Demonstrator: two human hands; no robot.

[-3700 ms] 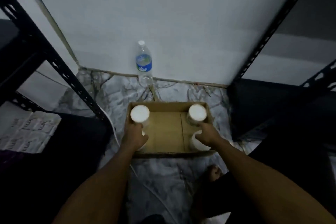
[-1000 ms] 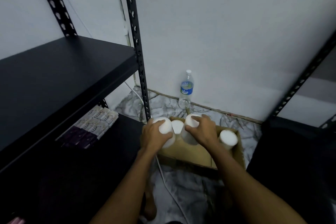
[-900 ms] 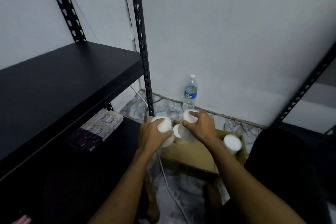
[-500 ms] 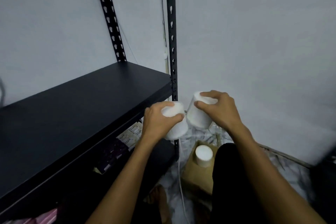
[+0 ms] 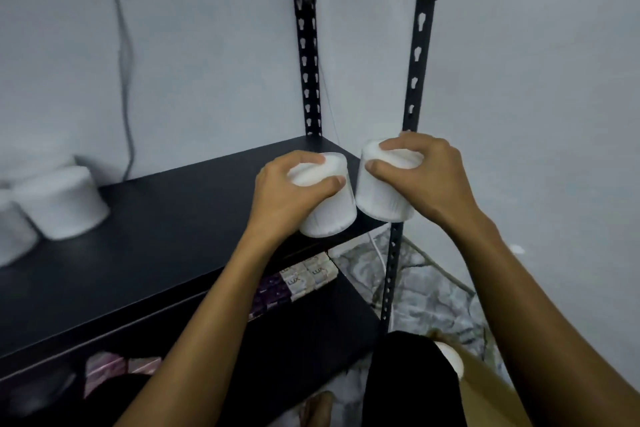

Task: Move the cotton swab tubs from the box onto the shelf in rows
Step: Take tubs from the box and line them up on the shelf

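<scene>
Two cotton swab tubs are riding in the air at the right end of the black shelf (image 5: 145, 218); the left tub (image 5: 329, 211) is being gripped from above by the left hand (image 5: 287, 194), fingers and thumb curling round its lid rim, and the right tub (image 5: 382, 198) is being clutched the same way by the right hand (image 5: 426, 180); the two tubs are sitting just beside each other, close to touching. Each tub is pointing lid-up, but its long axis is tilting, the lid leaning away toward the wall and the base swinging back toward the person; neither is resting on the board, as far as I can judge. Over at the far left, blurred white tubs (image 5: 59, 204) are already standing upright on the shelf, so a row looks to be under way; down at the lower right another white lid (image 5: 450, 359) is peeking out beside the cardboard box (image 5: 491, 395), so at least one tub is waiting. I'm reading this as mid-job; these two are needing levelling and setting down next to the standing ones. Soap packs (image 5: 304, 277) are lying on the shelf below.
</scene>
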